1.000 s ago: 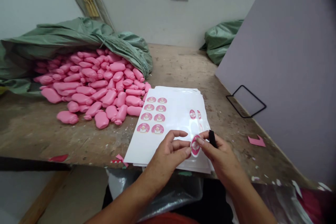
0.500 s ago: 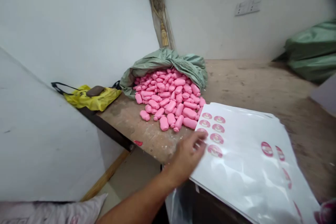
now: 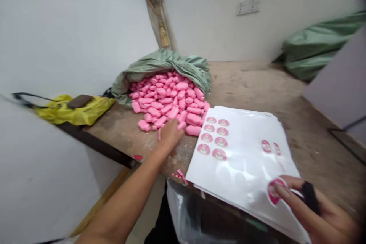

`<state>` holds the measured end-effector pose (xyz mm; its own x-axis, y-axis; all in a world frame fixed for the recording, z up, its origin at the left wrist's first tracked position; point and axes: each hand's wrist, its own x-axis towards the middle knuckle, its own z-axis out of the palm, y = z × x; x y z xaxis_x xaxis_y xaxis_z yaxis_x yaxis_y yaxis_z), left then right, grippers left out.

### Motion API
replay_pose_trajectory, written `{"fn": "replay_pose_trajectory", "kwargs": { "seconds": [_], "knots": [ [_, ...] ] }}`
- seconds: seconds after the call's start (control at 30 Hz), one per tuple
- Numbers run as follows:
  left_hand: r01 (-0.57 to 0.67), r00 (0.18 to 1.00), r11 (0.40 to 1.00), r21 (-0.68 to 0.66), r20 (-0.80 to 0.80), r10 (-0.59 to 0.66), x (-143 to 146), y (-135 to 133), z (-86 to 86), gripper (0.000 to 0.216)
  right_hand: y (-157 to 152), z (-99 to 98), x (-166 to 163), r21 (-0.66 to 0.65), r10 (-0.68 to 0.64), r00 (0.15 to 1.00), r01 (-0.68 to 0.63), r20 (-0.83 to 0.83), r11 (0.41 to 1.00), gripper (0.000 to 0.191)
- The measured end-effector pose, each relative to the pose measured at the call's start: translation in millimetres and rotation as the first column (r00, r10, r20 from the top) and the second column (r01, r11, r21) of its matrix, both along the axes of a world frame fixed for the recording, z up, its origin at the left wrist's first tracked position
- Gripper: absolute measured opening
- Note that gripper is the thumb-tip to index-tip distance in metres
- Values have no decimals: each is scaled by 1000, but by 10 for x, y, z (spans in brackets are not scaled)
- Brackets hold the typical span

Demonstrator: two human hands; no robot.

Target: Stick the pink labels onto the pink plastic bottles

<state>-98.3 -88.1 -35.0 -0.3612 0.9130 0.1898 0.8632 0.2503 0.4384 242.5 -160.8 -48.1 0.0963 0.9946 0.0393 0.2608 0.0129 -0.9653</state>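
My left hand (image 3: 170, 134) reaches into the front edge of a heap of small pink bottles (image 3: 173, 112). Its fingers are smeared by motion and partly hidden among them, so I cannot tell whether it grips one. Thumb and finger of my right hand (image 3: 310, 206) pinch a pink round sticker (image 3: 273, 193) above the lower right of the white sticker sheets (image 3: 243, 171). A black band (image 3: 311, 198) wraps one of its fingers. Two columns of pink stickers (image 3: 220, 142) remain at the sheet's left, and a few more lie toward its right.
The bottles spill from a green sack (image 3: 197, 70) on the brown table (image 3: 237, 80). A yellow bag (image 3: 94, 112) with a brown case (image 3: 80, 101) lies at the left. Another green sack (image 3: 317, 47) sits back right. Clear plastic (image 3: 183, 209) hangs below the table edge.
My left hand has moved from the sticker sheet leftward to the bottles. My right hand has come into fuller view with the sticker. The view has shifted to the right.
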Motion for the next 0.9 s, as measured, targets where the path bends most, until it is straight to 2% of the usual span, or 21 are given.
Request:
{"fn": "replay_pose_trajectory", "kwargs": {
  "seconds": [0.07,0.17,0.2,0.27,0.37,0.43,0.47,0.6,0.67,0.8,0.9],
  "knots": [
    [25,999,999,39,39,-27,69,-125,69,27,-22,104,-63,-122,46,999,-45,4,991,22],
    [157,964,985,65,208,-167,303,-354,191,33,-26,220,-199,-211,11,990,-41,-141,977,28],
    [214,911,974,73,344,-226,415,-434,228,35,-26,243,-241,-233,4,983,-47,-181,971,28],
    [305,753,948,88,587,-297,659,-570,280,40,-35,275,-303,-273,8,973,-72,-231,959,28],
    [401,519,911,94,796,-310,969,-676,271,41,-72,307,-338,-295,17,964,-97,-264,950,28],
    [422,429,902,89,857,-285,1089,-692,229,37,-96,318,-333,-286,10,962,-91,-273,954,27],
    [417,409,905,82,873,-267,1125,-694,210,36,-104,320,-325,-282,-1,962,-80,-275,956,26],
    [393,416,919,28,886,-205,1194,-707,176,46,-116,301,-287,-243,-17,970,-44,-244,969,22],
    [414,394,910,6,900,-185,1221,-720,170,44,-115,283,-274,-231,-16,973,-38,-230,972,21],
    [408,215,911,62,963,-162,1294,-753,144,33,-117,251,-275,-232,-27,978,-23,-207,972,21],
    [379,76,924,59,993,-95,1344,-778,132,42,-125,229,-281,-208,-28,978,-16,-207,978,20]
  ]
}}
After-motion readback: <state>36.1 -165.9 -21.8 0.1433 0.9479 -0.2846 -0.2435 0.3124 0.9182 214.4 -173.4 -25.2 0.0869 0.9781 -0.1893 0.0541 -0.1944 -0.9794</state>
